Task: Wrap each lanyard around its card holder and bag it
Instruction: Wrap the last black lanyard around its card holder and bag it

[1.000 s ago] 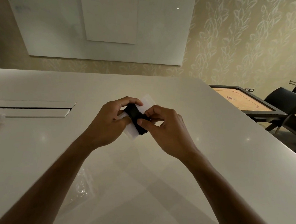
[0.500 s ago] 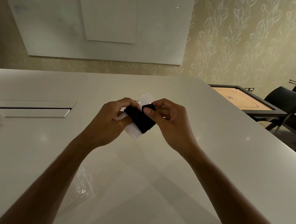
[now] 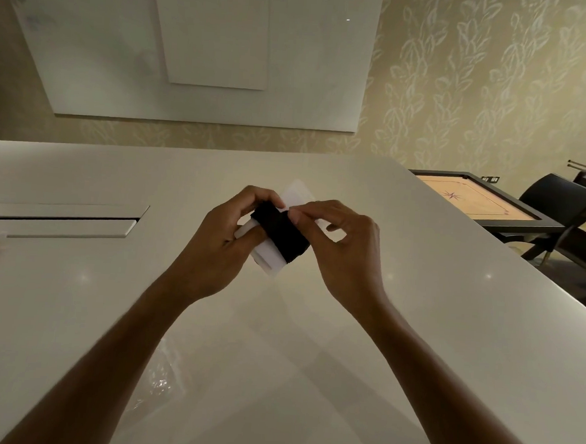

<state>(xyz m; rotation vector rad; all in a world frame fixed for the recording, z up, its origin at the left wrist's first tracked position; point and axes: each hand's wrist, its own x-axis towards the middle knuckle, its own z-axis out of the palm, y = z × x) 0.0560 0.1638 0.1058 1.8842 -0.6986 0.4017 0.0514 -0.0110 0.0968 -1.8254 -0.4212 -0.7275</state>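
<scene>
The left hand [image 3: 214, 248] grips the white holder [image 3: 268, 258] above the middle of the table [image 3: 415, 332], thumb on its near end. The black lanyard [image 3: 280, 234] is wound around the holder, and the right hand [image 3: 345, 249] pinches the lanyard at its far edge. A clear bag [image 3: 158, 381] lies near the front edge, under the left forearm.

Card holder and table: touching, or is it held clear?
Apart. The head view shows both hands holding the card holder raised, with bare table visible beneath it.

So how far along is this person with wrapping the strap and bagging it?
The black lanyard already sits in a thick band around the white card holder, so wrapping looks nearly done. The left hand grips the holder while the right hand pinches the strap at its top edge. Bagging is left: a clear plastic bag lies on the table by the left forearm.
</scene>
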